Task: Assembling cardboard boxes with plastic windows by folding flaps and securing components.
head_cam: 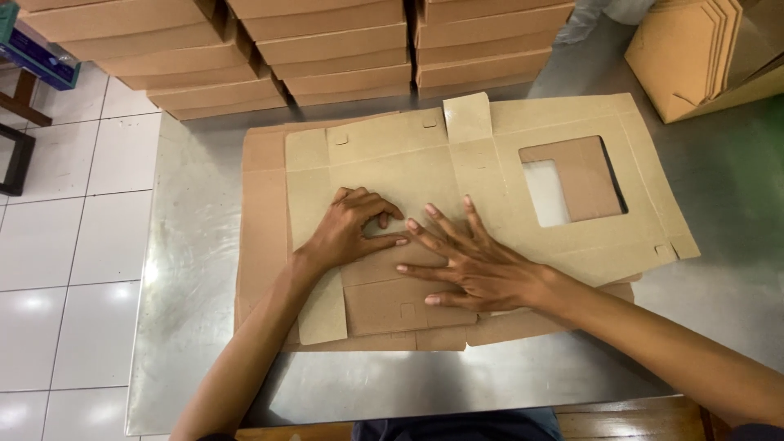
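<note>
Both hands are down on the flat cardboard box blank [457,175] lying on the metal table [196,269]. My left hand [347,233] is half-curled, fingertips pinching at a fold line; my right hand [474,265] is spread wide and flat, gripping nothing, just pinning the near flap [392,302]. The risk, I reckon: the top blank sits on more loose sheets, so a hard push could slide it and skew the crease. The window cut-out [572,181] leaves thin strips that could tear. Finished boxes [327,49] are stacked along the far edge, with more blanks [694,49] leaning at far right.
</note>
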